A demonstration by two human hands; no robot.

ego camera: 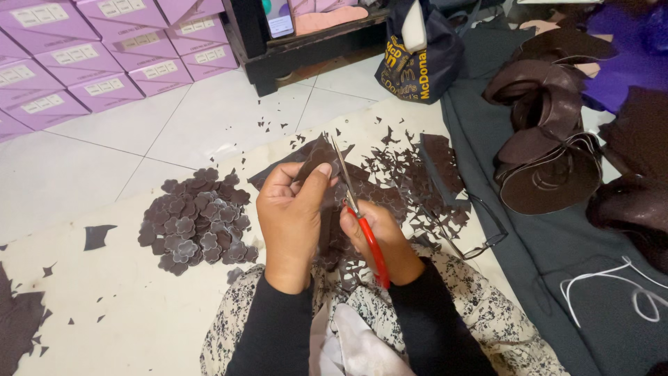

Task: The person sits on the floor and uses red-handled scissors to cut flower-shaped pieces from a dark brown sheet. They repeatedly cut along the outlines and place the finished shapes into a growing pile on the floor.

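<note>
Scissors with red handles point(362, 226) gripped in right hand point(379, 240), blades up; left hand point(292, 209) pinches dark brown leatherette piece point(321, 157) taut above lap, beside pile of flower-shaped brown cutouts point(195, 219).

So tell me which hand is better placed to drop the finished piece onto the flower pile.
Left, probably. The left hand already pinches the dark brown piece, and the flower pile lies on its side. The right hand is occupied with the red-handled scissors.
</note>
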